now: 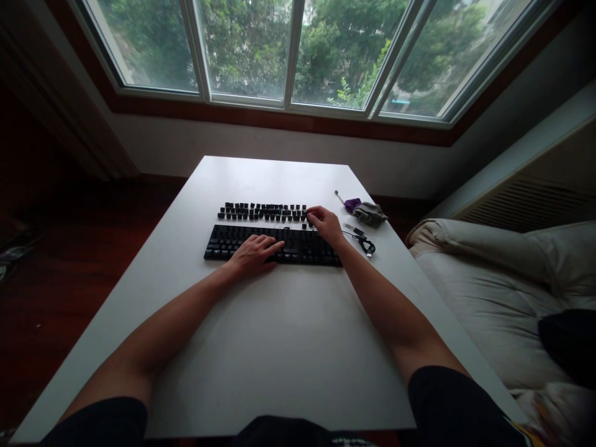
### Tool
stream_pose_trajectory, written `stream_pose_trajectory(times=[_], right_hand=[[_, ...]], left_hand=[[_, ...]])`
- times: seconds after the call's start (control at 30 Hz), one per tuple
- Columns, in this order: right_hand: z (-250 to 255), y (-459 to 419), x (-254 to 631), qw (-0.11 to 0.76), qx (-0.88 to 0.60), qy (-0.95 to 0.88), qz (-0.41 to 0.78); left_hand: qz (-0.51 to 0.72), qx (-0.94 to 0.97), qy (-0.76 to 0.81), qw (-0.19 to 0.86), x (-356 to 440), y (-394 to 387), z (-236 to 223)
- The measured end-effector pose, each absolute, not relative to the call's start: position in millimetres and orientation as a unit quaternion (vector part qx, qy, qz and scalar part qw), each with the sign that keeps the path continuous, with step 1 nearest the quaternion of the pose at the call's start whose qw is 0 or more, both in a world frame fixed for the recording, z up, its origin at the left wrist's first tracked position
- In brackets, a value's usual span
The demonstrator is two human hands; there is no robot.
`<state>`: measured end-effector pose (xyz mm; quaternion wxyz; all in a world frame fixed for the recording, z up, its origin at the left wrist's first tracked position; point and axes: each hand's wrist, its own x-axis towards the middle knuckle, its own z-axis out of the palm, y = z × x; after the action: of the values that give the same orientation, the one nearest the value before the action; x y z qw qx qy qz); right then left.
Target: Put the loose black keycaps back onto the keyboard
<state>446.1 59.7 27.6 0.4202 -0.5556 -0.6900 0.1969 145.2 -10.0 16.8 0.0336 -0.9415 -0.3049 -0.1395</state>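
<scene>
A black keyboard (298, 245) lies across the white table. Flat on its middle rests my left hand (255, 253), fingers stretched out and holding nothing. Behind the keyboard, loose black keycaps (261, 214) stand in rows. At the right end of those rows my right hand (325, 223) has its fingers bent together on a keycap (309, 217), which they partly hide. My right wrist passes over the keyboard's right end and covers some of its keys.
Right of my right hand lie a coiled black cable (367, 246), a small tool with wire ends (354, 229), a grey cloth (370, 214), a purple cloth (352, 204) and a thin white stick (339, 197). A light sofa (484, 292) flanks the table's (288, 347) right edge.
</scene>
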Motion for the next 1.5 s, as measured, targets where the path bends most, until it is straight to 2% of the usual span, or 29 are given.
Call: stream_pose_trajectory(times=[0.1, 0.23, 0.43, 0.63, 0.87, 1.27, 1.5], right_hand=[[25, 48, 452, 0.431, -0.534, -0.678, 0.265], [23, 29, 448, 0.402, -0.501, -0.696, 0.320], [23, 13, 431, 0.359, -0.458, -0.739, 0.339], [21, 8, 425, 0.328, -0.465, -0.764, 0.303], [13, 3, 419, 0.337, -0.451, -0.788, 0.250], [11, -3, 414, 0.298, -0.396, -0.863, 0.100], [11, -4, 414, 0.306, -0.406, -0.854, 0.114]], left_hand=[[-0.140, -0.941, -0.306, 0.034, 145, -10, 17], [-0.142, -0.941, -0.306, 0.032, 145, -9, 16], [-0.146, -0.941, -0.304, 0.038, 145, -9, 17], [-0.139, -0.942, -0.304, 0.042, 146, -10, 18], [-0.126, -0.942, -0.307, 0.045, 148, -13, 23], [-0.112, -0.938, -0.324, 0.049, 156, -15, 26], [-0.104, -0.937, -0.330, 0.051, 159, -15, 26]])
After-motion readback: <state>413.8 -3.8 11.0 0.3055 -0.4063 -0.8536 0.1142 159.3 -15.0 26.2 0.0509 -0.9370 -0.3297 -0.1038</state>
